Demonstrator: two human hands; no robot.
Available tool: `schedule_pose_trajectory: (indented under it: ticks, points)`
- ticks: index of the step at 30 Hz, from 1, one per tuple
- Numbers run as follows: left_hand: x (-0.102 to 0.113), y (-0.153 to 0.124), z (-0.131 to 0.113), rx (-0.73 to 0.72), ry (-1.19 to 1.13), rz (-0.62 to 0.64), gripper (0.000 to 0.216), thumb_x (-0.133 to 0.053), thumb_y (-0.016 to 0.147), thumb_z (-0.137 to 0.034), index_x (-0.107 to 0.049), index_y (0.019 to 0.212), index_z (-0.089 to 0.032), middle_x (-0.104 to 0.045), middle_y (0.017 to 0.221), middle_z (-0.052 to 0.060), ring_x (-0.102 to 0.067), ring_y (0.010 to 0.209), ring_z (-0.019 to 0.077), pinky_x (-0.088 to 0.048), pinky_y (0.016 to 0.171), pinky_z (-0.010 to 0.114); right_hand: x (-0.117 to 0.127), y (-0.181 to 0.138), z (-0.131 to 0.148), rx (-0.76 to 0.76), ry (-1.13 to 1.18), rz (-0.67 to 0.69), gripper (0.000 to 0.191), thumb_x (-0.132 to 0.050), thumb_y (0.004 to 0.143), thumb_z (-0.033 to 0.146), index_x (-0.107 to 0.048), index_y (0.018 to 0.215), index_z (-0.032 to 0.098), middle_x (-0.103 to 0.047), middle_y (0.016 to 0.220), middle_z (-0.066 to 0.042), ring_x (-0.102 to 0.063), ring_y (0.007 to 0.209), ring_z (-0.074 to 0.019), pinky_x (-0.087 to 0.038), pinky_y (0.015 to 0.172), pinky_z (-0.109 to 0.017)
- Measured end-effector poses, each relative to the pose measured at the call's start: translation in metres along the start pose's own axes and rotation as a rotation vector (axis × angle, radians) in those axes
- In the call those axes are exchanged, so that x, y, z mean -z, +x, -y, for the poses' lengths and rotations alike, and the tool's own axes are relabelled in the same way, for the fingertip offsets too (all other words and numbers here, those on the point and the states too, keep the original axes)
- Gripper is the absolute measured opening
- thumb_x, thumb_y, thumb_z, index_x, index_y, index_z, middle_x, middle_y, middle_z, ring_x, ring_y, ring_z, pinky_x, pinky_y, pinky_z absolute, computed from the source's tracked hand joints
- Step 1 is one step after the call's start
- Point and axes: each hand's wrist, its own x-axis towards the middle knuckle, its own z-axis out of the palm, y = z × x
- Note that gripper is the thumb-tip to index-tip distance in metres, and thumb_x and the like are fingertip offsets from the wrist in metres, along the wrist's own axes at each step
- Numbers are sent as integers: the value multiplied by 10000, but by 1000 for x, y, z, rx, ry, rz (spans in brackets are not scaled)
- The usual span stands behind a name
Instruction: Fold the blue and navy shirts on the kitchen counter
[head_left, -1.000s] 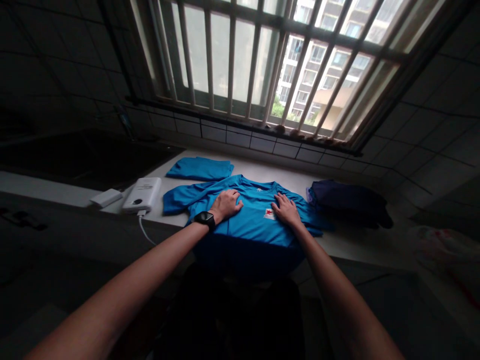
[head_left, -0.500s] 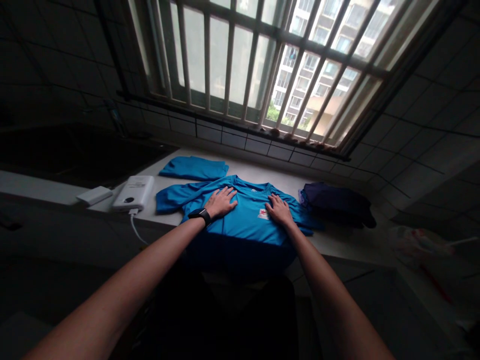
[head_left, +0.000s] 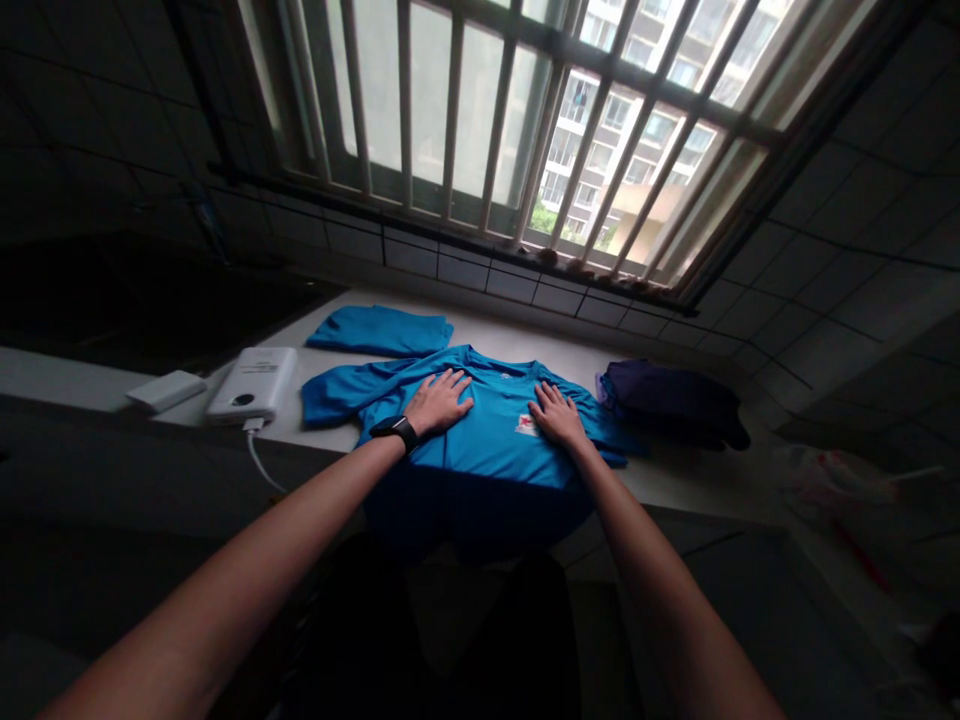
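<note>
Compared with the earlier frames, the left hand (head_left: 439, 400) and right hand (head_left: 555, 414) stay flat on the chest of the blue T-shirt (head_left: 487, 445). The left fingers (head_left: 456, 382), slightly curled before, now lie straighter. On both hands the fingers are apart, palms down, gripping nothing.

Count:
- one spread T-shirt
- one folded blue garment (head_left: 379, 330) beyond the left fingers
- one dark garment (head_left: 671, 400) just outside the right fingers
- two white devices (head_left: 253, 382) (the larger has a cable) well outside the left fingers
- one black watch (head_left: 396, 430)

The T-shirt lies front up under the fingers, its collar beyond the fingertips. A small red-and-white badge (head_left: 526, 425) touches the right fingers, and the hem hangs over the worktop (head_left: 675, 480) edge.
</note>
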Motion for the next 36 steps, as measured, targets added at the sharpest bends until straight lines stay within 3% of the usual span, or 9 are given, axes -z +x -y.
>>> schedule_pose_trajectory:
  ticks: [11,13,15,17,19,22,27,33,36]
  points:
    - [-4,1,1,5,-15,-20,560,-403,977,-397,-477,1504,-222,-416,1624,89,-319,1528,283,-266,1225,494,0,-5,2,18,-9,-36,579,-269,1065,430,-307,1607,231,-239,1695,-56,-185,1568,-226,-166,1255,-483]
    - [-4,2,2,0,-16,-28,561,-407,974,-396,-481,1502,-224,-424,1619,88,-328,1523,288,-275,1220,500,7,-8,-3,43,-34,-98,566,-333,1047,366,-334,1597,230,-284,1681,-69,-233,1553,-235,-173,1257,-462]
    - [-6,3,4,1,-10,-29,568,-404,972,-400,-479,1505,-221,-424,1619,90,-329,1523,290,-274,1220,500,19,-13,-17,-21,-55,-170,574,-396,1006,273,-381,1574,192,-361,1646,-107,-359,1497,-254,-255,1229,-403]
    - [-8,5,4,5,-5,-25,575,-396,971,-405,-476,1508,-215,-420,1621,93,-325,1524,290,-272,1220,501,33,-20,-38,-176,-59,-160,549,-416,966,203,-484,1506,124,-496,1548,-168,-526,1370,-270,-389,1124,-332]
    - [-8,5,4,7,-8,-20,581,-386,972,-407,-470,1512,-209,-413,1625,97,-317,1527,287,-267,1222,499,45,-28,-59,-310,-55,-67,465,-461,935,200,-640,1345,73,-657,1347,-215,-657,1196,-291,-487,965,-300]
    - [-6,4,2,4,-16,-9,589,-379,977,-409,-461,1517,-191,-404,1629,107,-308,1531,283,-254,1228,491,54,-39,-81,-372,-61,47,323,-586,870,248,-774,1061,67,-758,1058,-239,-731,1006,-332,-526,793,-316]
    - [-6,4,3,0,-24,-24,573,-381,975,-419,-478,1503,-219,-422,1620,97,-325,1521,282,-266,1219,493,54,-45,-80,-364,-41,44,216,-601,850,222,-765,954,128,-759,1043,-206,-732,956,-304,-501,736,-295]
    - [-9,3,4,-11,-46,-69,547,-404,965,-427,-509,1476,-263,-456,1602,67,-347,1508,276,-277,1211,479,74,-35,-76,-317,59,-56,296,-409,984,254,-624,1149,134,-731,1051,-131,-677,864,-210,-476,695,-246]
    - [-7,2,3,-6,-59,-60,548,-407,966,-413,-511,1476,-240,-450,1604,83,-341,1514,282,-269,1217,492,93,-33,-80,-254,172,-12,293,-499,956,286,-623,1165,122,-721,1070,-111,-667,863,-200,-501,706,-239]
